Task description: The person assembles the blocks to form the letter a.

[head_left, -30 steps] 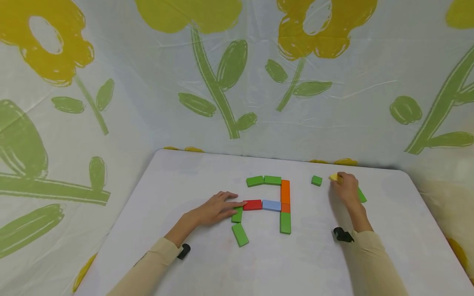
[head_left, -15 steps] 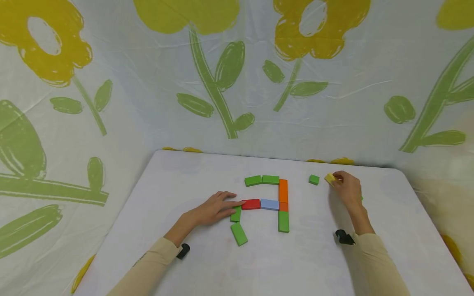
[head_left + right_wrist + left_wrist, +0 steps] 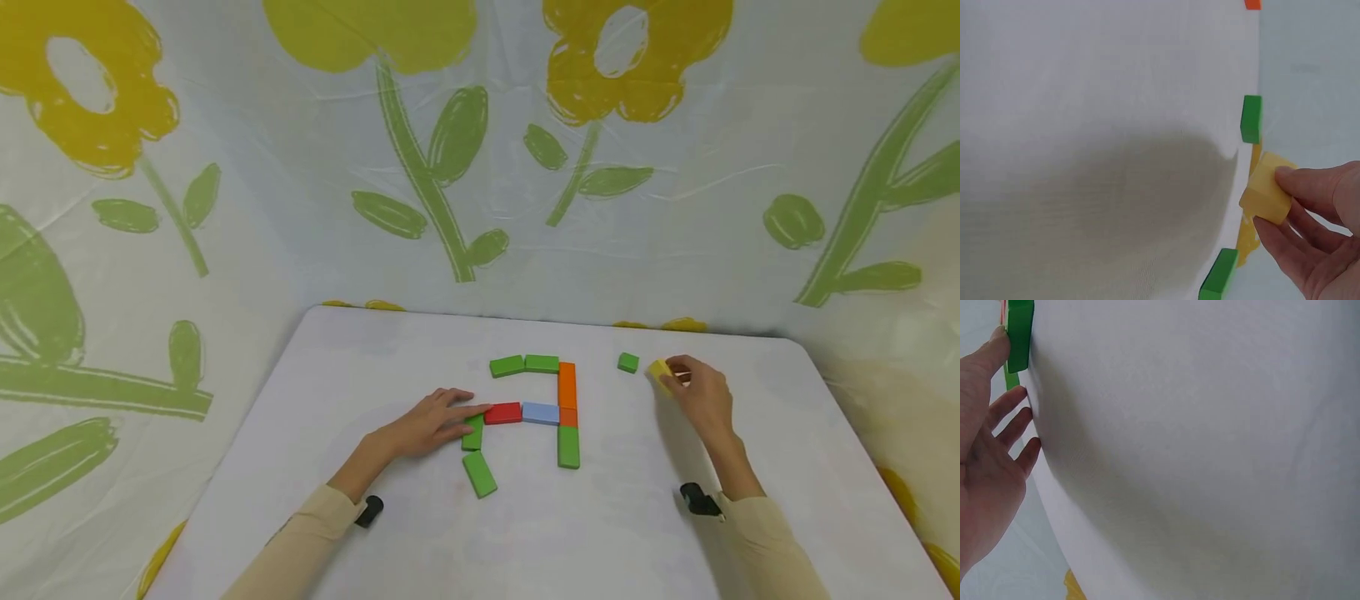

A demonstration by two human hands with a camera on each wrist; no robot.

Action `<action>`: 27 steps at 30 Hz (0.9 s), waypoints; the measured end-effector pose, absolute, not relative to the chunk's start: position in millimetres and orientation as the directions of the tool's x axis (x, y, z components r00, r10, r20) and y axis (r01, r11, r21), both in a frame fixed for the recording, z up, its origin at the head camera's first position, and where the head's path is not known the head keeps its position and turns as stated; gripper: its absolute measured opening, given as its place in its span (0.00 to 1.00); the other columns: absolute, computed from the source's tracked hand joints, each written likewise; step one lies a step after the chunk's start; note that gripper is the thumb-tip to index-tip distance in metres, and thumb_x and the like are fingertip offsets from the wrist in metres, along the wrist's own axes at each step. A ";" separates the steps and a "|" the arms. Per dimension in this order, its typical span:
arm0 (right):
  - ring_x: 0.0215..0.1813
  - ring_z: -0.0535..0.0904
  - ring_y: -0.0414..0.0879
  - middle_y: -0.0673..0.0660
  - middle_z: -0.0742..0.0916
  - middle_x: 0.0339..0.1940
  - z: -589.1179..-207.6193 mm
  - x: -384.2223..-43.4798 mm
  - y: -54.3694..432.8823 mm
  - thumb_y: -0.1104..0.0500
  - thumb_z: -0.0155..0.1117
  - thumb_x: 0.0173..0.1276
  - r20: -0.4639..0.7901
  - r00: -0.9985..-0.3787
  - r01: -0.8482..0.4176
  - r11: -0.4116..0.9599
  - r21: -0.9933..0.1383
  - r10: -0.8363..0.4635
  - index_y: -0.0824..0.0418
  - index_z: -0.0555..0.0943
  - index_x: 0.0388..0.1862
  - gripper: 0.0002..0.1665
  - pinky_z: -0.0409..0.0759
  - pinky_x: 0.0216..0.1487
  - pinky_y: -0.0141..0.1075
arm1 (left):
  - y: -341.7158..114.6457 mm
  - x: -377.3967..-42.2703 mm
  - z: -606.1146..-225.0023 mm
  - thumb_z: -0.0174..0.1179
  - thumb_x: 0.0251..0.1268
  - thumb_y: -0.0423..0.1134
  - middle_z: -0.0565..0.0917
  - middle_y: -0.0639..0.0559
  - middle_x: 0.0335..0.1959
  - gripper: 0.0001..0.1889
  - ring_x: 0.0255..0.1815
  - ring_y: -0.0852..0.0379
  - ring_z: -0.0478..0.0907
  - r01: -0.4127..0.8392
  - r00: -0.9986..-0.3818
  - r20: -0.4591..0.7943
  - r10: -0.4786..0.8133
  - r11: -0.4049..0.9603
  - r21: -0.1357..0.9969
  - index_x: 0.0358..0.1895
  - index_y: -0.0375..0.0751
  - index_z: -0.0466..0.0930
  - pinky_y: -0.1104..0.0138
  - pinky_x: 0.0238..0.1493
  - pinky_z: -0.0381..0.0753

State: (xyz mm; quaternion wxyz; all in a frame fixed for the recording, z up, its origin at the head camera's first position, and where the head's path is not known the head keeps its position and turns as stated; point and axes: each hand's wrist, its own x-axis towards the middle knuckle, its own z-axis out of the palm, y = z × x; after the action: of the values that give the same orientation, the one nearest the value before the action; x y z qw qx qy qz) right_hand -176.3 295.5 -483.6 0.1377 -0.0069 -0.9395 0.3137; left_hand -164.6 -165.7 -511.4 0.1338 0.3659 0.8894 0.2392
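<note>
My left hand lies with extended fingers at the left end of the block layout. Its index fingertip is at the red block, and its thumb rests against a green block in the left wrist view. At the right, my right hand pinches a yellow block between thumb and fingers, above the table. A blue block follows the red one and meets an orange column.
Two green blocks lead left from the column's top; another green block sits below it. One tilted green block lies near my left hand. A small green block and a long green block flank the yellow one.
My right hand has carried the yellow block left and a little toward me, tilting it. The long green block beside it is now hidden behind that hand in the head view. My left hand stays put.
</note>
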 end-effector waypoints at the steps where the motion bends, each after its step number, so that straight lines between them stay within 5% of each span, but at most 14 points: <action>1: 0.46 0.85 0.68 0.73 0.87 0.46 -482.4 -173.8 293.8 0.68 0.71 0.68 0.267 -0.959 -0.090 0.801 -0.592 0.090 0.74 0.83 0.52 0.16 0.80 0.39 0.51 | -165.7 -164.2 -511.0 0.56 0.80 0.45 0.68 0.43 0.75 0.27 0.73 0.42 0.63 0.587 -0.696 -0.061 0.715 0.617 0.524 0.79 0.54 0.66 0.46 0.71 0.67; 14: 0.45 0.86 0.65 0.70 0.89 0.45 -475.6 -150.9 266.6 0.69 0.73 0.66 0.290 -0.957 -0.207 0.747 -0.631 -0.020 0.73 0.84 0.52 0.17 0.84 0.47 0.58 | -165.9 -165.5 -512.2 0.56 0.80 0.47 0.67 0.43 0.75 0.28 0.74 0.42 0.63 0.590 -0.700 -0.069 0.711 0.629 0.506 0.79 0.55 0.66 0.46 0.71 0.68; 27: 0.49 0.86 0.60 0.65 0.89 0.50 -474.2 -132.0 231.5 0.64 0.73 0.68 0.165 -0.979 -0.200 0.689 -0.697 -0.117 0.69 0.84 0.55 0.18 0.84 0.52 0.55 | -160.9 -159.0 -509.1 0.57 0.77 0.56 0.65 0.45 0.77 0.29 0.76 0.41 0.60 0.551 -0.728 -0.090 0.679 0.658 0.513 0.78 0.58 0.68 0.44 0.72 0.65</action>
State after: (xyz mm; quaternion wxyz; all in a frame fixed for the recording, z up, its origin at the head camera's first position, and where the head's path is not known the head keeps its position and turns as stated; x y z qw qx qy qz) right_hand -132.0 231.5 -474.2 0.0535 0.0864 -0.9174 0.3847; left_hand -159.0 -160.9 -509.1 0.1381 0.3417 0.9001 0.2325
